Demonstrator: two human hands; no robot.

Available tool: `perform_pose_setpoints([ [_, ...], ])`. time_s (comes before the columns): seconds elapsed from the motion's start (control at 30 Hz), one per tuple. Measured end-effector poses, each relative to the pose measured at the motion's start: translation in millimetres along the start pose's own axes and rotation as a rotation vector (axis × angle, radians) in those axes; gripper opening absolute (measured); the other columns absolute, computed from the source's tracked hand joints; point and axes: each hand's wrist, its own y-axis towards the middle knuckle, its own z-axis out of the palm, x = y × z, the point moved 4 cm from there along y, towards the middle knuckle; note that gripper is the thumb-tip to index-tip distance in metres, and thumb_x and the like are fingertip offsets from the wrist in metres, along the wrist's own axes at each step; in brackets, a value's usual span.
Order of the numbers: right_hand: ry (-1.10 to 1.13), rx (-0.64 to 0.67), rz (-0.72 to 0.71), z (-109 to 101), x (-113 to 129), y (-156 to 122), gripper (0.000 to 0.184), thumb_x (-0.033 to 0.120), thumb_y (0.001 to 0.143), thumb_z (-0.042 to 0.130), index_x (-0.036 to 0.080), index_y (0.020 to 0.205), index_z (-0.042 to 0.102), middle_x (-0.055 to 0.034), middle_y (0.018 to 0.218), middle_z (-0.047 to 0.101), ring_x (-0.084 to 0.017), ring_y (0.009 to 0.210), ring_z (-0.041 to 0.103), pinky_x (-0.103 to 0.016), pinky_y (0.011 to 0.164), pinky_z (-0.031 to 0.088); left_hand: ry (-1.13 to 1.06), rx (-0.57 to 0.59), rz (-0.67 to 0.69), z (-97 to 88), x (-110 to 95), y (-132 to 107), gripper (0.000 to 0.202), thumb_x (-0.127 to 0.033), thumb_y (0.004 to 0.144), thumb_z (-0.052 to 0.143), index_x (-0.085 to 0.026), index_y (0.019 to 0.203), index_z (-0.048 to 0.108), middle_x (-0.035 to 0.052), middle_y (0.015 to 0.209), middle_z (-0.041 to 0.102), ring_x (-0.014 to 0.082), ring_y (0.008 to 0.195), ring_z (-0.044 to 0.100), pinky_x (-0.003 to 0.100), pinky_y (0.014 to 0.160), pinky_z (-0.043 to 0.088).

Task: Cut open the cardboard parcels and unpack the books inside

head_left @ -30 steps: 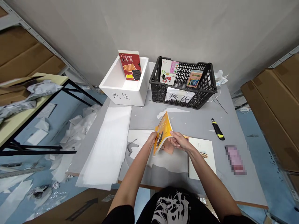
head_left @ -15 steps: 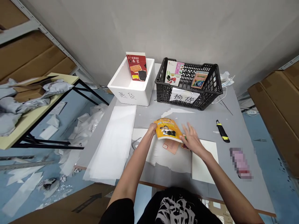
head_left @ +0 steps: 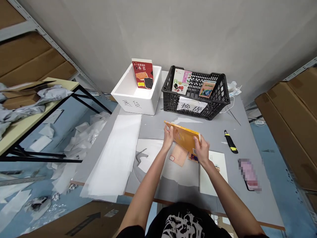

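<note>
Both of my hands hold a thin orange book (head_left: 184, 137) above the grey table (head_left: 158, 124), its back cover tilted towards me. My left hand (head_left: 168, 139) grips its left edge and my right hand (head_left: 201, 150) grips its lower right corner. Beneath the book lie a small tan card (head_left: 177, 156) and a white book (head_left: 213, 172) flat on the table. Behind stand a white foam box (head_left: 135, 94) with a red book (head_left: 143, 73) leaning in it and a black plastic basket (head_left: 195, 94) holding two upright books.
A stack of white sheets (head_left: 116, 155) lies on the table's left part. A black and yellow utility knife (head_left: 230, 142) and a blurred pink object (head_left: 249, 170) lie to the right. Cardboard boxes (head_left: 289, 119) line the right; torn wrapping litters the floor at left.
The orange book was turned over: first held on edge by both hands, then front cover up in the left hand alone, now back side towards me with both hands gripping it.
</note>
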Motion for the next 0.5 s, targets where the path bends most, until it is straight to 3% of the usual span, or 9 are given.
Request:
perform_pose_setpoints([
  [0.07,0.141,-0.130,0.135,-6,-3,-6,0.037,0.051,0.086,0.046,0.017,0.080,0.059,0.0012,0.062,0.060,-0.013,0.056,0.052,-0.024,0.053,0.041,-0.030,-0.051,0.037,-2.7,9,-7,0.061,-0.045,0.076,0.067,-0.017,0.124,0.040,0.0167,0.129,0.053,0.0248,0.128,0.045,0.035,0.102,0.040],
  [0.2,0.433,-0.278,0.311,-5,-7,-17,0.037,0.055,0.082,0.051,0.018,0.085,0.056,0.0003,0.074,0.062,-0.013,0.064,0.056,-0.025,0.057,0.044,-0.140,-0.077,0.033,-6.6,20,-10,0.052,-0.042,0.069,0.074,-0.018,0.106,0.047,0.0117,0.110,0.063,0.0214,0.106,0.059,0.035,0.092,0.046],
  [0.37,0.748,-0.476,0.468,4,-18,-28,0.039,0.056,0.079,0.054,0.022,0.098,0.053,-0.0018,0.096,0.065,-0.014,0.077,0.062,-0.028,0.068,0.051,-0.299,-0.096,0.076,1.6,3,-13,0.042,-0.050,0.073,0.065,-0.018,0.097,0.050,0.0079,0.100,0.065,0.0164,0.091,0.063,0.030,0.081,0.050],
  [0.43,0.822,-0.478,0.531,5,-28,-35,0.039,0.055,0.079,0.055,0.024,0.102,0.053,-0.0023,0.102,0.066,-0.015,0.083,0.064,-0.030,0.073,0.052,-0.346,-0.096,0.106,5.0,-10,-20,0.039,-0.050,0.076,0.062,-0.018,0.096,0.051,0.0073,0.099,0.065,0.0161,0.087,0.064,0.029,0.079,0.050],
  [0.5,0.825,-0.372,0.589,5,-44,-42,0.038,0.054,0.077,0.057,0.024,0.102,0.054,-0.0029,0.101,0.067,-0.017,0.083,0.065,-0.032,0.073,0.053,-0.346,-0.123,0.163,3.2,-25,-31,0.033,-0.046,0.079,0.058,-0.019,0.097,0.052,0.0060,0.101,0.065,0.0156,0.089,0.063,0.026,0.078,0.050],
])
